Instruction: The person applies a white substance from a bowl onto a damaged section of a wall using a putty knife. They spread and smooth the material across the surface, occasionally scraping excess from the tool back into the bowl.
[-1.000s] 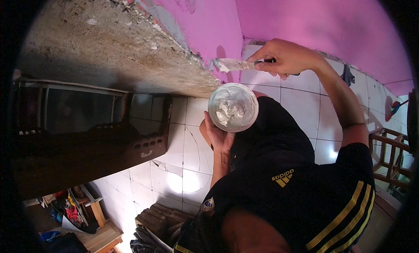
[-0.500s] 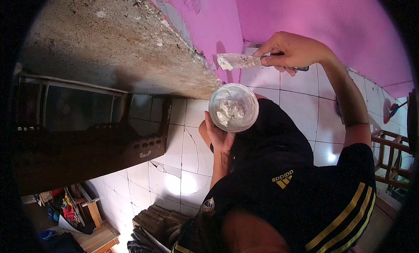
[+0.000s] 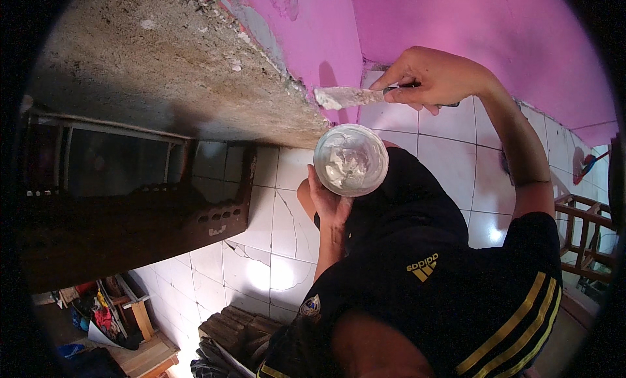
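Note:
My left hand (image 3: 331,205) is wrapped round the lower side of a round white tub (image 3: 380,173). White putty (image 3: 345,161) lies in the tub, smeared up its inner wall. Above the tub, my right hand (image 3: 437,78) grips the dark handle of a putty knife (image 3: 355,98). The blade points left and carries white putty along its lower edge and tip. That tip is at the edge of the pink wall (image 3: 339,45), beside the rough bare cement surface (image 3: 176,65); whether it touches cannot be made out.
Left of me stands a dark wooden cabinet (image 3: 130,228) with glass. White tiles (image 3: 261,247), some cracked, cover the floor. Wooden pieces (image 3: 238,332) lie low in front, near a wooden shelf (image 3: 153,352) with clutter. A wooden stool frame (image 3: 583,238) stands at the right.
The putty knife has moved left and slightly down, its tip closer to the wall edge. The tub has shifted slightly to the right.

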Demonstrator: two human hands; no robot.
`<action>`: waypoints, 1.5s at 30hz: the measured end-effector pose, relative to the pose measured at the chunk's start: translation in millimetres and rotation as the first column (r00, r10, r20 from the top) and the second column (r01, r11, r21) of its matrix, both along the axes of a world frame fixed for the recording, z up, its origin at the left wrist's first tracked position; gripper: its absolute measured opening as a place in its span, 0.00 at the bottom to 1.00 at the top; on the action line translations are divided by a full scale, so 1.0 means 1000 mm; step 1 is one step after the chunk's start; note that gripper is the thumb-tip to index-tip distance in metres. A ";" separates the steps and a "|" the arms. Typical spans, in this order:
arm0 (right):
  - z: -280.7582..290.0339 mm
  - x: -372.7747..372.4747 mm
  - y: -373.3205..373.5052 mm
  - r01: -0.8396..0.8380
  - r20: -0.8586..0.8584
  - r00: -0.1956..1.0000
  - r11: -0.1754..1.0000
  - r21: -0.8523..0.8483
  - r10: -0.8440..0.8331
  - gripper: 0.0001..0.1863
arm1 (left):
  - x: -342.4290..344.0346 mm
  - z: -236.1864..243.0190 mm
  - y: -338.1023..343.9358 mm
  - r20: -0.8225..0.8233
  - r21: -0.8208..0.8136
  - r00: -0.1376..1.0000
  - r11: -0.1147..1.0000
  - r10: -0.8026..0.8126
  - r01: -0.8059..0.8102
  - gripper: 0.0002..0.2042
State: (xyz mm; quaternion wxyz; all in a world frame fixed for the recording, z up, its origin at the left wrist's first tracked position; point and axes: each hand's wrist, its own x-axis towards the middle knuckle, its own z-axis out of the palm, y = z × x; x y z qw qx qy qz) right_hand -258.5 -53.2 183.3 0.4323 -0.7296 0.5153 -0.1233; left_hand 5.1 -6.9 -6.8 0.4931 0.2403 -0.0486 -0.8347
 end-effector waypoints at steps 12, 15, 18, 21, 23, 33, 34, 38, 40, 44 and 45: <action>0.011 -0.003 -0.002 0.035 -0.042 0.998 0.998 -0.050 -0.037 0.16 | -0.001 0.005 0.000 0.024 -0.003 1.000 1.000 -0.009 0.009 0.29; 0.010 -0.003 -0.001 0.023 -0.050 0.998 0.997 -0.079 -0.027 0.16 | -0.003 0.006 0.000 0.013 -0.012 1.000 1.000 -0.015 0.015 0.29; 0.011 0.000 0.000 -0.009 -0.058 0.998 0.995 -0.104 0.003 0.16 | -0.003 0.008 0.000 -0.013 -0.015 1.000 1.000 -0.020 0.020 0.28; 0.019 0.002 0.002 -0.045 -0.106 0.994 0.998 -0.053 0.040 0.16 | -0.004 0.010 -0.001 -0.041 -0.009 0.999 1.000 -0.018 0.018 0.28; 0.015 0.001 0.012 -0.019 -0.055 0.998 1.000 0.018 0.020 0.16 | -0.007 0.012 -0.001 -0.051 0.027 0.999 1.000 -0.002 0.004 0.27; -0.086 0.017 0.103 0.087 -0.163 0.975 0.932 -0.353 -0.152 0.19 | -0.014 0.021 0.002 0.117 -0.016 0.993 1.000 0.029 -0.027 0.28; -0.090 0.017 0.109 0.092 -0.183 0.970 0.934 -0.344 -0.163 0.19 | -0.010 0.011 0.001 0.046 -0.028 0.999 1.000 0.007 -0.006 0.29; -0.096 0.006 0.119 0.135 -0.169 0.963 0.917 -0.374 -0.211 0.19 | -0.020 0.004 0.002 -0.051 -0.037 0.998 0.998 0.044 -0.046 0.29; -0.100 -0.001 0.119 0.149 -0.172 0.959 0.917 -0.369 -0.225 0.19 | -0.027 0.001 0.003 -0.043 -0.074 0.998 0.996 0.039 -0.043 0.31; -0.113 -0.016 0.109 0.089 -0.187 0.967 0.914 -0.396 -0.176 0.20 | -0.030 -0.006 0.005 -0.133 -0.065 0.990 0.996 0.054 -0.063 0.33; -0.119 -0.018 0.110 0.082 -0.166 0.972 0.903 -0.422 -0.166 0.21 | -0.032 -0.007 0.006 -0.128 -0.058 0.990 0.996 0.056 -0.063 0.33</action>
